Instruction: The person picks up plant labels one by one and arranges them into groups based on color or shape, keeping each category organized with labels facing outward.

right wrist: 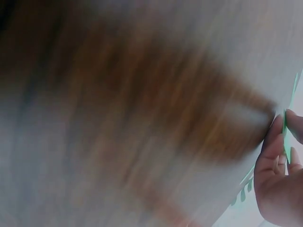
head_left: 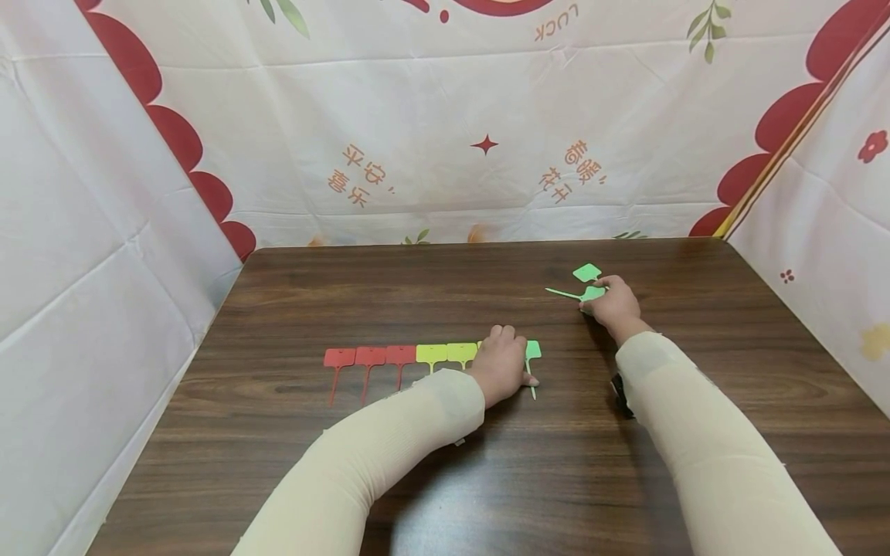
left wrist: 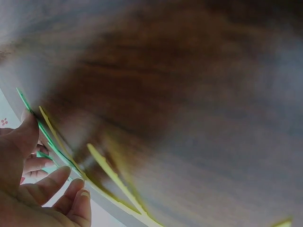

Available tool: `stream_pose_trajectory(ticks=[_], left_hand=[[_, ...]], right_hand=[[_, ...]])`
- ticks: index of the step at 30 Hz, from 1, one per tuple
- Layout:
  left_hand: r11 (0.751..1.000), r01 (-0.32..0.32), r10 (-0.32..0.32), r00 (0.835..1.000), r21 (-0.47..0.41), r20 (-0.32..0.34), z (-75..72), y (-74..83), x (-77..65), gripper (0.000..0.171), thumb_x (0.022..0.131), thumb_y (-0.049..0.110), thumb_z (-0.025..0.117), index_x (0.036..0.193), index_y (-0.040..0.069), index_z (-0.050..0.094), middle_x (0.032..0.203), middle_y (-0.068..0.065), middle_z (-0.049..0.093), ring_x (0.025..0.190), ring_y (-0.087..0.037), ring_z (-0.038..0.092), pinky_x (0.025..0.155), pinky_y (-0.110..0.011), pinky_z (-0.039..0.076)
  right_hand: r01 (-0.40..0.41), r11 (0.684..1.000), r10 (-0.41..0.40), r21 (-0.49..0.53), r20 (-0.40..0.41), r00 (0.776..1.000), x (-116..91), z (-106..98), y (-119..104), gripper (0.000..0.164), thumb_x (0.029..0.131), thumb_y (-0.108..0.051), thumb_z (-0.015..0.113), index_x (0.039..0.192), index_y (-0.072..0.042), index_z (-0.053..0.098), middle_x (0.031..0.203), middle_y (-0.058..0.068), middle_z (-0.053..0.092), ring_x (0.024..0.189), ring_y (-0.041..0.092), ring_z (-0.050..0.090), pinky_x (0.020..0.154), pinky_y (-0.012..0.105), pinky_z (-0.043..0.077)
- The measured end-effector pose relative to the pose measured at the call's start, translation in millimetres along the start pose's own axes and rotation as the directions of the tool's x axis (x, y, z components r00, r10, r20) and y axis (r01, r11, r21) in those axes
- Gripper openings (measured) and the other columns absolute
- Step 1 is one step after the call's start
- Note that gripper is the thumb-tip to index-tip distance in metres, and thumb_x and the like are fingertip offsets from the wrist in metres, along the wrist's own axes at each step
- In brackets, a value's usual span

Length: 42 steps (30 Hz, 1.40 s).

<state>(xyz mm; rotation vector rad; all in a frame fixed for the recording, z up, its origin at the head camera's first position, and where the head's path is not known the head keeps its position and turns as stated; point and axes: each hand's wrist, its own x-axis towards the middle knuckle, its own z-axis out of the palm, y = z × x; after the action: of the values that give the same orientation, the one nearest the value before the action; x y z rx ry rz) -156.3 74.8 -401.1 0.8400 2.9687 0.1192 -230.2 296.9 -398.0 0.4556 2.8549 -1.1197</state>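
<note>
In the head view, flat plastic zip-tie tags lie in a row with their thin tails toward me: red tags at the left, yellow tags in the middle, a green tag at the right end. My left hand rests over the right part of the row, hiding some of it, its thumb by the green tag's tail. Farther back, my right hand pinches another green tag between thumb and fingers, its tail pointing left. Just behind that lies one more green tag.
The dark wood-grain table has its back edge against a printed white cloth. Cloth also hangs at the left and right sides. A small black object shows under the right sleeve.
</note>
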Motion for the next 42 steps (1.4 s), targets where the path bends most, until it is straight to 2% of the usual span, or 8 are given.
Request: stream_pose_trajectory(ticks=[6, 11, 14, 20, 27, 31, 38, 42], left_hand=[[1.000, 0.007, -0.007, 1.000, 0.005, 0.008, 0.3, 0.4, 0.8, 0.054, 0.080, 0.055, 0.070, 0.111, 0.011, 0.063, 0.102, -0.002, 0.053, 0.097, -0.017, 0.044, 0.084, -0.025, 0.044], [1.000, 0.011, -0.011, 1.000, 0.005, 0.005, 0.6, 0.5, 1.2, 0.054, 0.080, 0.055, 0.070, 0.111, 0.011, 0.063, 0.102, -0.002, 0.054, 0.097, -0.017, 0.045, 0.083, -0.026, 0.044], [1.000, 0.012, -0.012, 1.000, -0.001, 0.005, 1.3, 0.4, 1.4, 0.053, 0.080, 0.055, 0.070, 0.111, 0.011, 0.063, 0.102, -0.002, 0.054, 0.097, -0.017, 0.045, 0.083, -0.026, 0.044], [0.999, 0.024, -0.024, 1.000, -0.023, 0.016, 2.6, 0.1, 2.2, 0.052, 0.080, 0.054, 0.069, 0.109, 0.012, 0.063, 0.102, -0.001, 0.053, 0.095, -0.016, 0.044, 0.085, -0.026, 0.044], [0.999, 0.028, -0.027, 0.999, -0.025, 0.024, 3.5, -0.5, 3.2, 0.053, 0.081, 0.055, 0.068, 0.111, 0.012, 0.063, 0.103, -0.001, 0.053, 0.095, -0.017, 0.044, 0.085, -0.026, 0.044], [0.999, 0.029, -0.029, 0.999, -0.022, 0.021, 3.9, -0.5, 3.7, 0.053, 0.080, 0.055, 0.069, 0.110, 0.012, 0.063, 0.101, -0.001, 0.053, 0.094, -0.016, 0.044, 0.084, -0.026, 0.044], [0.999, 0.031, -0.031, 0.999, -0.021, 0.029, 4.3, -0.7, 4.8, 0.053, 0.080, 0.056, 0.068, 0.111, 0.012, 0.063, 0.101, 0.000, 0.052, 0.094, -0.016, 0.043, 0.084, -0.026, 0.044], [0.999, 0.031, -0.030, 0.999, -0.019, 0.033, 4.6, -0.3, 4.9, 0.053, 0.081, 0.055, 0.068, 0.111, 0.012, 0.063, 0.101, 0.000, 0.052, 0.095, -0.016, 0.043, 0.084, -0.026, 0.044]], right_hand=[[0.035, 0.996, -0.034, 0.079, -0.014, 0.999, 3.6, -0.3, 5.5, 0.054, 0.090, -0.006, 0.063, 0.135, 0.009, 0.039, 0.136, 0.033, 0.040, 0.101, 0.037, 0.046, 0.082, 0.044, 0.043], [0.078, 0.984, -0.074, 0.159, -0.032, 0.997, 9.3, 1.0, 12.4, 0.052, 0.090, -0.001, 0.062, 0.135, 0.010, 0.038, 0.141, 0.032, 0.035, 0.106, 0.035, 0.044, 0.082, 0.040, 0.043], [0.105, 0.972, -0.099, 0.210, -0.039, 0.994, 9.3, -0.2, 13.3, 0.051, 0.090, 0.000, 0.062, 0.134, 0.011, 0.038, 0.138, 0.031, 0.037, 0.105, 0.032, 0.044, 0.080, 0.032, 0.043], [0.146, 0.953, -0.143, 0.265, -0.028, 0.989, 5.0, -5.8, 10.9, 0.053, 0.088, -0.002, 0.064, 0.133, 0.011, 0.038, 0.122, 0.023, 0.042, 0.091, 0.019, 0.042, 0.066, 0.015, 0.041], [0.164, 0.954, -0.175, 0.252, 0.024, 0.984, -0.2, -17.3, 9.3, 0.055, 0.091, -0.009, 0.064, 0.136, 0.008, 0.037, 0.102, 0.012, 0.053, 0.065, 0.001, 0.053, 0.058, 0.022, 0.045], [0.171, 0.946, -0.190, 0.276, 0.047, 0.981, -0.2, -22.2, 11.5, 0.057, 0.092, -0.013, 0.064, 0.138, 0.006, 0.035, 0.091, 0.001, 0.058, 0.064, -0.004, 0.060, 0.058, 0.023, 0.047], [0.159, 0.931, -0.192, 0.329, 0.069, 0.979, -3.8, -25.1, 12.0, 0.056, 0.095, -0.011, 0.059, 0.141, 0.005, 0.031, 0.107, 0.011, 0.051, 0.069, -0.004, 0.062, 0.060, 0.023, 0.046], [0.164, 0.928, -0.203, 0.334, 0.085, 0.976, -4.1, -26.4, 13.4, 0.056, 0.095, -0.011, 0.058, 0.141, 0.005, 0.030, 0.105, 0.008, 0.051, 0.070, -0.005, 0.062, 0.059, 0.023, 0.044]])
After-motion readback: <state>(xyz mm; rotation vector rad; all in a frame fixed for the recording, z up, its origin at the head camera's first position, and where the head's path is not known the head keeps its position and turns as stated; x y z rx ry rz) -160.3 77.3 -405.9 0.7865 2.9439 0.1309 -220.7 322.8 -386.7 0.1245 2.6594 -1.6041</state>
